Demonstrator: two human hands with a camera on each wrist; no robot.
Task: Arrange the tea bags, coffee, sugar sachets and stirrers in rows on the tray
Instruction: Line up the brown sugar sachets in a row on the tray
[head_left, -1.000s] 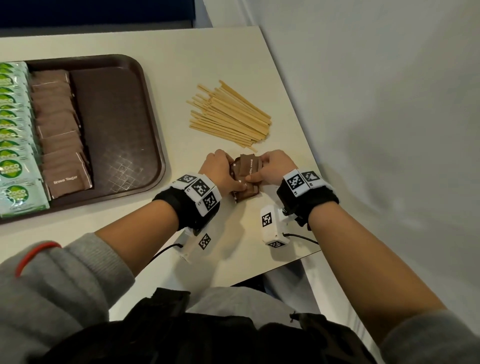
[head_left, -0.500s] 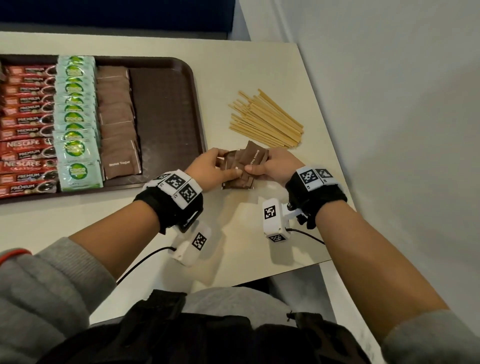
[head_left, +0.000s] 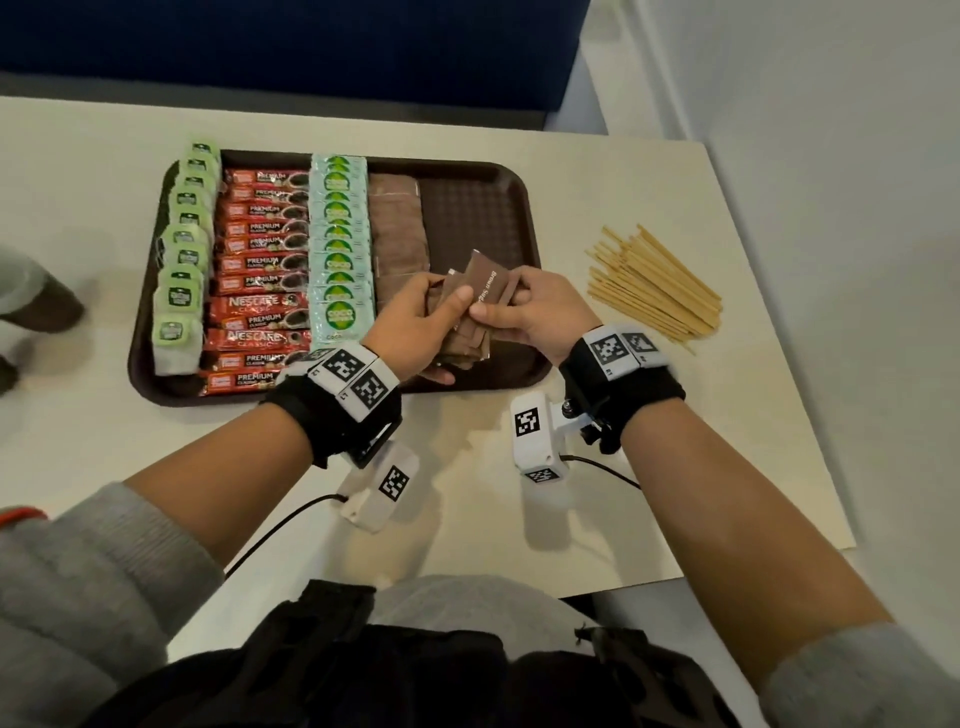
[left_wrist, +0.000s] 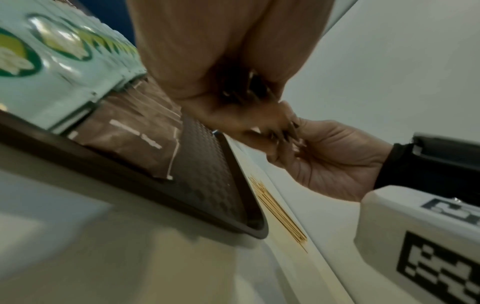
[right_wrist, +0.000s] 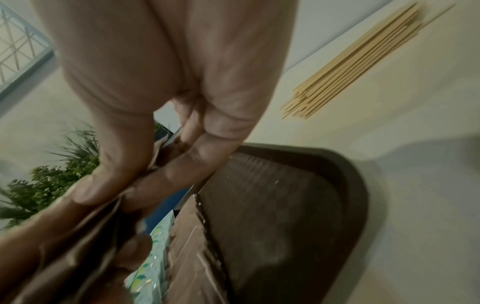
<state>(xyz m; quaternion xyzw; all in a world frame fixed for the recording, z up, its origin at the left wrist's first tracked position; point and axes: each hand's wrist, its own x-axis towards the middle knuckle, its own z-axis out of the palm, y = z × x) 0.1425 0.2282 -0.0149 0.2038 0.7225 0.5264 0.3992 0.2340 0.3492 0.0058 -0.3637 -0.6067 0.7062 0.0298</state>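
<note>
From the head camera I see my left hand (head_left: 415, 322) and right hand (head_left: 530, 312) meeting over the tray (head_left: 478, 218), both pinching a fanned bundle of brown sugar sachets (head_left: 475, 306) held above the tray's near right part. On the tray, from 9 o'clock towards 3 o'clock, run rows of green tea bags (head_left: 184, 260), red coffee sticks (head_left: 260, 270), pale green sachets (head_left: 340, 244) and a row of brown sachets (head_left: 397, 228); the strip at the tray's 3 o'clock side is bare. The wooden stirrers (head_left: 654, 283) lie in a loose pile on the table (head_left: 727, 415), at 3 o'clock of the tray and apart from it.

The left wrist view is blurred. My left hand (left_wrist: 221, 72) curls its fingers round the dark bundle, and the right hand (left_wrist: 332, 160) meets it at 3 o'clock. The tray rim (left_wrist: 182, 201) crosses below, with the stirrers (left_wrist: 280, 214) just past its corner.

In the right wrist view my right hand (right_wrist: 161, 82) grips the brown bundle (right_wrist: 78, 246) between thumb and fingers at 7 o'clock. The bare tray floor (right_wrist: 285, 205) lies below, and the stirrers (right_wrist: 363, 61) sit at 1 o'clock.
</note>
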